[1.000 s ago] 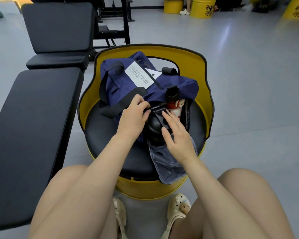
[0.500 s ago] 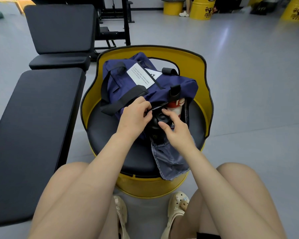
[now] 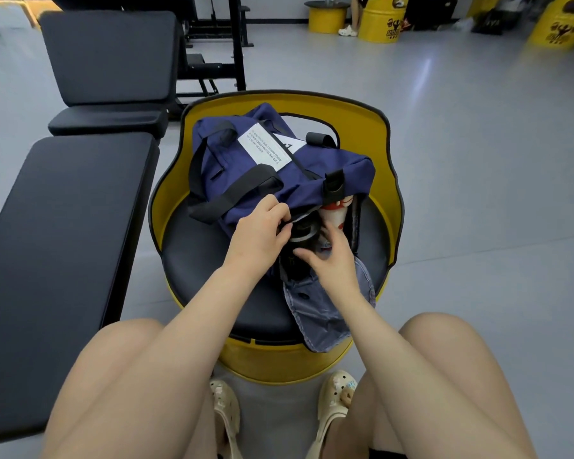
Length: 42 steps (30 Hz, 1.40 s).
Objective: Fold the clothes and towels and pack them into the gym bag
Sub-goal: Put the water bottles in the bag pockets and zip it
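- Navy gym bag (image 3: 246, 180) lies on its side on the black round cushion (image 3: 206, 260) of a yellow barrel seat (image 3: 312, 104), open end facing the person.
- Black carry straps (image 3: 236, 190) cross the bag's side; white printed label (image 3: 265, 150) on top.
- Left hand (image 3: 259, 240) has fingers curled, pinching the upper edge of the bag opening.
- Right hand (image 3: 332, 260) sits at the opening, fingers loosely bent and partly spread around a dark object (image 3: 299, 240) in the bag mouth; cannot tell if it really grips it or just touches it.
- Dark object looks like a black bottle or lid, mostly hidden by both hands.
- A white and red item (image 3: 337, 210) stands inside the opening, just right of the dark object.
- Grey-blue flap (image 3: 318, 313) of the bag hangs out over the cushion's front edge, under the right wrist.
- Black padded bench (image 3: 63, 243) to the left of the seat, second bench (image 3: 110, 58) behind it.
- Person's bare knees in the foreground, cream clogs (image 3: 335, 395) on the grey floor (image 3: 478, 193) below the seat.
- More yellow barrels (image 3: 381, 18) at the far wall.
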Each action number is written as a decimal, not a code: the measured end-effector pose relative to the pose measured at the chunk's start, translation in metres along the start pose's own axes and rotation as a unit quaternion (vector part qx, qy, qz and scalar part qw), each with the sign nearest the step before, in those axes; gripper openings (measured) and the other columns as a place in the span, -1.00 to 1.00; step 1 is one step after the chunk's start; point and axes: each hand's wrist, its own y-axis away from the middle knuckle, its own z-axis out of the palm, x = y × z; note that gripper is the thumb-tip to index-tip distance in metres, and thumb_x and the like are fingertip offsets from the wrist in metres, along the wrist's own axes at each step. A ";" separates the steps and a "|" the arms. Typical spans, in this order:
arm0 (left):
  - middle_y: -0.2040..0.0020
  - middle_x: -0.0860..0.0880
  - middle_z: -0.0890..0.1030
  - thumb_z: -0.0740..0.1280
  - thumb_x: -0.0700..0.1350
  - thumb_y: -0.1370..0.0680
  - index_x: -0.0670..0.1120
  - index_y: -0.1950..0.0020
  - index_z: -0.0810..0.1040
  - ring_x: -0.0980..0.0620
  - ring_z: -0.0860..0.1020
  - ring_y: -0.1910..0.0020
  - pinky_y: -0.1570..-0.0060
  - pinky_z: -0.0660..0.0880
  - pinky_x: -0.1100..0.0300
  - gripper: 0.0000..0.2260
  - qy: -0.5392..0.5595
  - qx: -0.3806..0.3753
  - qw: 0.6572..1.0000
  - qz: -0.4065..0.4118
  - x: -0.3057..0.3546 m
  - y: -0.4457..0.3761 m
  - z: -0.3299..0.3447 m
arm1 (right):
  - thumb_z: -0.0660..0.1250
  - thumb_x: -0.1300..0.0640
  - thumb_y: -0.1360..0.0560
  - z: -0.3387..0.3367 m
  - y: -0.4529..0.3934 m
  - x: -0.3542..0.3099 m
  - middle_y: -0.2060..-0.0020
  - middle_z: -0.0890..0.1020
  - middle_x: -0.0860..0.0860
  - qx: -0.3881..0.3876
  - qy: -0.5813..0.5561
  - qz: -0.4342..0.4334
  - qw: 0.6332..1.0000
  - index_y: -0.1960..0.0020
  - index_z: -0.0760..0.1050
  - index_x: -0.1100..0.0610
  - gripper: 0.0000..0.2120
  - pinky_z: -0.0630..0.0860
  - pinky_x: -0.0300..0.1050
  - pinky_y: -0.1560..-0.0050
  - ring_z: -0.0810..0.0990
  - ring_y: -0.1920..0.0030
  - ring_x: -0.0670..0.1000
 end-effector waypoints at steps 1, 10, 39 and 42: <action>0.07 -0.04 0.46 0.34 -0.17 -0.53 -0.19 0.06 0.52 -0.07 0.51 0.23 0.23 0.47 -0.01 -0.91 -0.006 0.004 1.000 0.001 -0.001 0.001 0.000 | 0.51 0.00 -0.38 0.003 0.003 0.007 -0.37 0.42 -0.04 -0.005 0.006 0.014 1.000 -0.47 0.26 0.02 -0.25 0.37 -0.07 -0.37 0.38 -0.37 -0.07; 0.16 -0.11 0.56 0.41 -0.20 -0.46 -0.20 0.01 0.57 -0.18 0.56 0.34 0.51 0.50 0.02 -0.85 -0.087 0.054 0.994 0.037 -0.013 0.016 0.008 | 0.45 0.00 -0.44 0.024 0.007 0.030 -0.31 0.49 0.03 0.018 0.039 0.051 0.998 -0.41 0.34 0.07 -0.40 0.39 -0.11 -0.32 0.43 -0.34 0.01; 0.15 -0.04 0.62 0.53 -0.12 -0.36 -0.13 -0.03 0.60 -0.10 0.59 0.20 0.28 0.52 0.10 -0.71 -0.166 0.022 0.977 0.132 -0.018 0.017 -0.004 | 0.33 -0.15 -0.50 -0.022 0.019 -0.015 -0.39 0.41 -0.05 0.014 0.192 -0.019 0.981 -0.47 0.26 0.01 -0.40 0.40 -0.08 -0.18 0.39 -0.36 0.00; 0.13 -0.02 0.63 0.53 -0.08 -0.36 -0.11 -0.03 0.61 -0.09 0.59 0.18 0.24 0.53 0.09 -0.71 -0.197 0.002 0.970 0.145 -0.019 0.020 -0.017 | 0.30 -0.18 -0.50 -0.034 0.024 -0.029 -0.31 0.47 -0.07 0.008 0.221 -0.043 0.974 -0.43 0.29 -0.03 -0.44 0.45 -0.05 -0.12 0.45 -0.30 0.00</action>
